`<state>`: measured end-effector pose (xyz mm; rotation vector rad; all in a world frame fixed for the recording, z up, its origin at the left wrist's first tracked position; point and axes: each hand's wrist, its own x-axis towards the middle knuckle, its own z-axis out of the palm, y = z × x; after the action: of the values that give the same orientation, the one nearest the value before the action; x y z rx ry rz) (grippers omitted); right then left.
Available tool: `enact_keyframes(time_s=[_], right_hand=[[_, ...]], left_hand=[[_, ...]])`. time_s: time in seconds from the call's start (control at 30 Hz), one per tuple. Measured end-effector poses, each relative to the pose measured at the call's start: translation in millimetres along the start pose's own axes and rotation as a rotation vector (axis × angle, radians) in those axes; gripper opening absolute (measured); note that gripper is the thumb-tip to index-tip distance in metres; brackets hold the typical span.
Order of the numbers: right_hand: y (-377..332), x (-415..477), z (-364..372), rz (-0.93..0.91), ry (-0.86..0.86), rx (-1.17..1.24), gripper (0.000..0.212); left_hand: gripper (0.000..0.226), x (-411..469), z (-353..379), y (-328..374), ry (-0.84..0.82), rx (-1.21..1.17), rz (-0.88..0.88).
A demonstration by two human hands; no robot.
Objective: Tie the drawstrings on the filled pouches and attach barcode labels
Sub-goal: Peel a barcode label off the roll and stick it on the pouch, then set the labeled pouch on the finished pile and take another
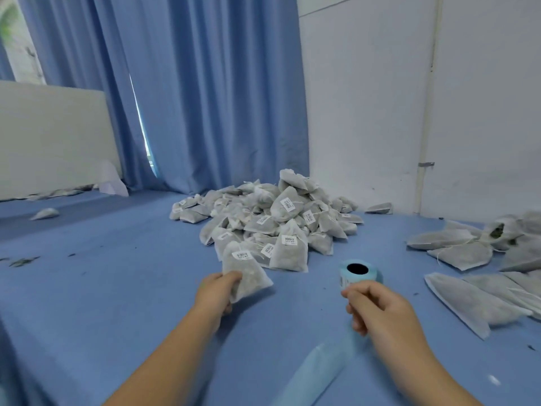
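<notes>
A blue backing strip trailed from the right hand, whose curled fingers pinched it beside the label roll. The left hand pinched a labelled pouch over the tabletop, against the pouch pile.

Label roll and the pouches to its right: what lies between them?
Only bare blue table between the label roll and those pouches, per the head view.

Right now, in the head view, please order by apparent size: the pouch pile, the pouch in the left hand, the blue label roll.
1. pouch pile, though farthest away
2. pouch held by the left hand
3. blue label roll, at similar nearness, clearly smaller
</notes>
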<state>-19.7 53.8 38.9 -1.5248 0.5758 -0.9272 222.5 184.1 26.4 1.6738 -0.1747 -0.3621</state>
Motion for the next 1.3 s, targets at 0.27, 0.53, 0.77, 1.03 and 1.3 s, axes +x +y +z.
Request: enact_keyframes(time_s=[0.27, 0.53, 0.77, 1.03, 1.3], right_hand=[[8, 0, -9, -0.082, -0.030, -0.075, 0.031], [6, -3, -11, -0.075, -0.008, -0.115, 0.028], [-8, -11, -33, -0.058, 0.042, -0.040, 0.020], [-13, -34, -140, 0.008, 0.099, -0.257, 0.029], [-1, -64, -254, 0.088, 0.316, -0.484, 0.038]], left_hand=[[0.068, 33, -3, 32, 0.058, -0.215, -0.070], [0.009, 2, 24, 21, -0.016, -0.076, 0.112], [0.021, -84, 93, 46, -0.327, -0.015, 0.294], [0.025, -187, 205, 39, -0.719, 0.048, 0.360], [0.026, -257, 298, 5, -0.909, 0.065, 0.304]])
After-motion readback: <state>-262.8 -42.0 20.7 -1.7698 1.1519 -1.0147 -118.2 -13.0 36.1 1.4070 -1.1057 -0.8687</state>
